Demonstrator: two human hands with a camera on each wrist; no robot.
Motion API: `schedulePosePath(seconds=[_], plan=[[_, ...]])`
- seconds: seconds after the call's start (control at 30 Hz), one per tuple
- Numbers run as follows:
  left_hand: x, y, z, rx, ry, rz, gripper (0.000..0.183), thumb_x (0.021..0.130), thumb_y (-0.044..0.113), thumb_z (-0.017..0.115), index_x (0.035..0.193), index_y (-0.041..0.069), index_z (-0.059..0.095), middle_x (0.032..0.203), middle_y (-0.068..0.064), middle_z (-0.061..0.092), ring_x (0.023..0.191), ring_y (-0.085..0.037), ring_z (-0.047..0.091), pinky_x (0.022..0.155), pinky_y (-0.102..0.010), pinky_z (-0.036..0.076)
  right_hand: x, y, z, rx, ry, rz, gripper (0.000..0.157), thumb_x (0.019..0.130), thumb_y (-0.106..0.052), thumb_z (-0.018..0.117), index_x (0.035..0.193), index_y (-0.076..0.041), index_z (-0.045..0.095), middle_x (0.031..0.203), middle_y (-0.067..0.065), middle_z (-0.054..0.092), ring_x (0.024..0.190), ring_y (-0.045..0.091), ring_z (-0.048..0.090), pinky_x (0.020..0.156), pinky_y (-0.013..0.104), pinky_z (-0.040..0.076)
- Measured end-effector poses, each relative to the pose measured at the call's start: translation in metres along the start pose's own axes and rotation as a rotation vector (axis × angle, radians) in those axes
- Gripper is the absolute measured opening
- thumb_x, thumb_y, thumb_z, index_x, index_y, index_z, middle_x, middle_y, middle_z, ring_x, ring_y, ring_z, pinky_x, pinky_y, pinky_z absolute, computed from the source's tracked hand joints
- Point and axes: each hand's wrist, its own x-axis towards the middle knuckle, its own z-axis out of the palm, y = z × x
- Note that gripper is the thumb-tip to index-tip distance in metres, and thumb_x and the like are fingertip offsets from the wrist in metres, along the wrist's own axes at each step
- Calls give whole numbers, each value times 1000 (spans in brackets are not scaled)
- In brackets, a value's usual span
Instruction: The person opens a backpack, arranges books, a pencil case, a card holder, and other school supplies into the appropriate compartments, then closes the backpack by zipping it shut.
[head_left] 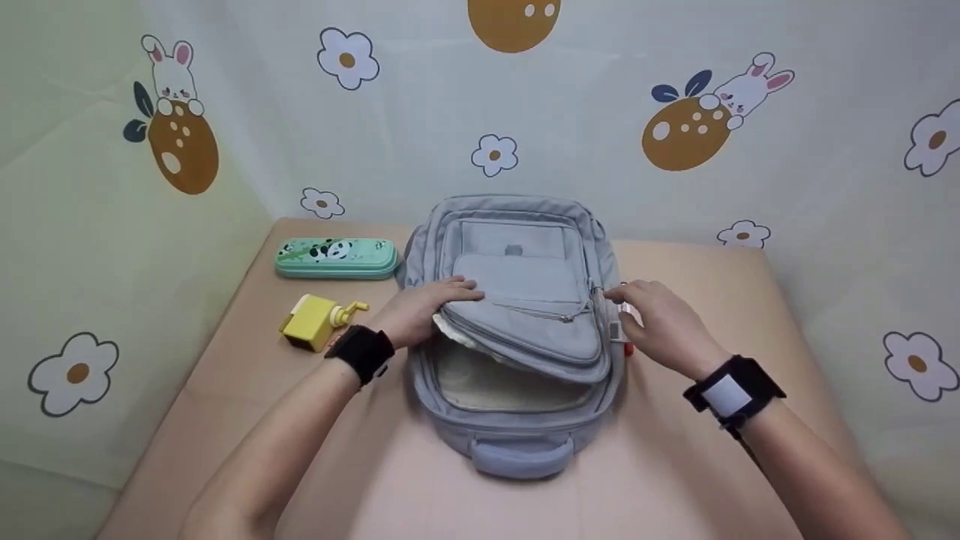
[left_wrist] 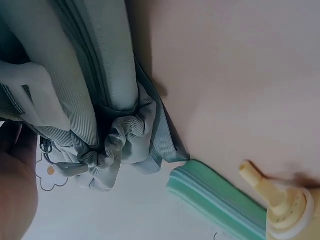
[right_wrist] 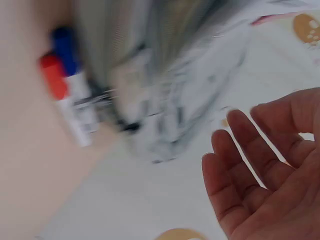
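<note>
A grey-blue backpack (head_left: 525, 277) lies on the table, its handle toward the person. The main pocket gapes, and its pale lining (head_left: 495, 379) shows under the slanted front flap (head_left: 525, 330). My left hand (head_left: 427, 311) rests at the flap's left edge with straight fingers on top; its thumb is hidden in the head view. By the bag's right side is my right hand (head_left: 660, 322), fingertips close to the zipper edge. In the right wrist view its fingers (right_wrist: 232, 187) are loosely bent, with nothing between them.
A green panda pencil case (head_left: 337, 259) and a yellow hand-crank pencil sharpener (head_left: 311, 321) sit left of the bag. Along its right side lie a red-capped marker (right_wrist: 56, 80) and a blue-capped marker (right_wrist: 65, 50). Printed cloth (head_left: 577, 112) hangs behind the table.
</note>
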Motion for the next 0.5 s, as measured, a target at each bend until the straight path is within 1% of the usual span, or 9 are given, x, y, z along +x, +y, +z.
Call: schedulePosePath(seconds=[0.1, 0.23, 0.3, 0.37, 0.43, 0.5], plan=[[0, -2, -3, -97, 49, -29, 47, 98, 9, 64, 144, 18, 60, 151, -6, 53, 143, -28, 44, 116, -48, 34, -6, 20, 8, 18, -36, 6, 49, 87, 0, 69, 135, 0, 60, 131, 20, 62, 122, 40, 56, 101, 55, 45], [3, -2, -8, -201, 110, -80, 39, 101, 15, 63, 140, 14, 62, 142, -9, 61, 134, -31, 53, 113, -46, 38, -5, 34, 20, 69, -50, -14, 70, 83, -4, 74, 148, -2, 49, 148, 24, 47, 137, 43, 43, 110, 59, 36], [5, -1, -11, -232, 135, -111, 37, 103, 21, 61, 138, 11, 62, 138, -11, 63, 130, -32, 56, 112, -45, 40, 1, 37, 25, 95, -51, -23, 75, 82, -4, 76, 151, -3, 46, 152, 25, 43, 140, 44, 38, 112, 59, 33], [8, 0, -14, -259, 153, -134, 39, 105, 25, 59, 138, 6, 61, 137, -14, 63, 129, -33, 57, 111, -45, 40, 10, 39, 29, 124, -54, -19, 78, 82, -2, 76, 152, -3, 44, 154, 25, 40, 142, 44, 35, 114, 60, 30], [11, 1, -16, -290, 163, -166, 42, 106, 31, 57, 139, 5, 61, 138, -15, 63, 129, -32, 57, 111, -44, 40, 20, 41, 32, 147, -65, -4, 78, 82, 1, 74, 153, -4, 43, 156, 25, 38, 144, 44, 33, 114, 60, 30], [14, 2, -19, -338, 171, -204, 46, 106, 37, 56, 140, 7, 60, 138, -14, 62, 128, -29, 58, 110, -42, 41, 31, 43, 34, 178, -74, 15, 76, 84, 3, 72, 153, -5, 44, 156, 23, 38, 145, 43, 32, 114, 60, 30]])
